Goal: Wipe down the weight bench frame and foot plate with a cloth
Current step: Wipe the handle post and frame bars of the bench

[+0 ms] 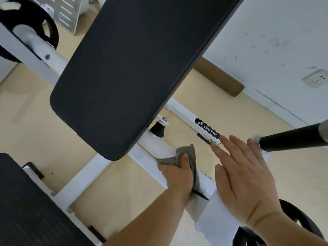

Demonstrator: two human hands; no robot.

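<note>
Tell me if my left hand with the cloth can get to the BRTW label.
Probably yes: only bare floor lies between the cloth and the label, though the right hand hovers at its near end.

I see a black bench pad [124, 77] with a fine woven texture at centre, a white frame [143, 157] beneath it, a grey cloth [170, 159] lower centre, a tan floor [35, 112], and a black label [207, 128] lettered white.

Left hand [177, 176], right hand [246, 183] and forearms [150, 219] are bare.
</note>
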